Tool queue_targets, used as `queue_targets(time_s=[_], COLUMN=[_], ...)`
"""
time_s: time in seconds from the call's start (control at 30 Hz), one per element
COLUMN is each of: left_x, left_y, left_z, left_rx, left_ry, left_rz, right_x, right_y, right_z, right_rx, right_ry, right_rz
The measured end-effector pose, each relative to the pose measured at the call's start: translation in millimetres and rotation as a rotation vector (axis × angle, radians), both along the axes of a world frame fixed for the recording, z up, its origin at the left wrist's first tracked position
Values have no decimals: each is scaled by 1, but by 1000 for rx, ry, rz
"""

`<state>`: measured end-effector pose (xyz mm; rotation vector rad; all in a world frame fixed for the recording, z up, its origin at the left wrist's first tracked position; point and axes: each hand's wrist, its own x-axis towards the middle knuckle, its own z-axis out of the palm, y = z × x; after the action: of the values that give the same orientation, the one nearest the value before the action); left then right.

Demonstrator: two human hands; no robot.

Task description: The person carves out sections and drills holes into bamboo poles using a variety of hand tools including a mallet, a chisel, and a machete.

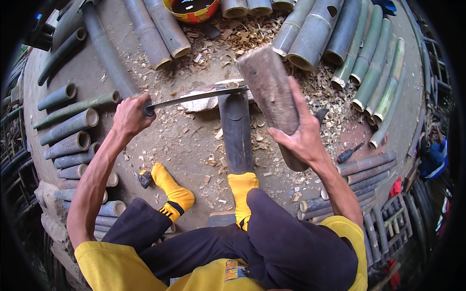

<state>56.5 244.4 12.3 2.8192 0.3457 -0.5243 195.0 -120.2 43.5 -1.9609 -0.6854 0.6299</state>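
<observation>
My left hand (132, 117) is wrapped round the handle of a long-bladed knife (194, 98). Its blade reaches right, across the far end of a dark bamboo tube (236, 136), and the tip passes up to or behind a wooden block. That thick, rough block (266, 89) is gripped in my right hand (306, 133), thumb on the near side and fingers on the right; its upper end looks slightly blurred. My yellow-socked foot (242, 191) is at the tube's near end. Beneath its far end lies a pale, chipped piece of wood (200, 104).
Cut bamboo tubes (70, 121) are stacked at the left, with longer green ones (388, 87) at the far right. A red-and-yellow bowl (196, 18) holds dark liquid. Wood chips (250, 36) litter the ground. A dark-handled tool (349, 153) lies right; beyond is a person in blue (433, 157).
</observation>
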Motion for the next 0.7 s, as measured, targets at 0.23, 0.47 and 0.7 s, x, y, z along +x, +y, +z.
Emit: queue_targets(time_s=[0.23,0.47,0.7], left_x=[9,10,19], left_y=[5,11,2], left_z=[-3,-5,-8], left_rx=[35,-4,-19], left_ry=[101,127,155], left_rz=[4,2,-7], right_x=[9,64,25], right_y=[35,69,44], right_z=[14,90,-8], right_rx=[89,194,169], right_ry=[-112,-497,-172], right_rz=[108,245,113])
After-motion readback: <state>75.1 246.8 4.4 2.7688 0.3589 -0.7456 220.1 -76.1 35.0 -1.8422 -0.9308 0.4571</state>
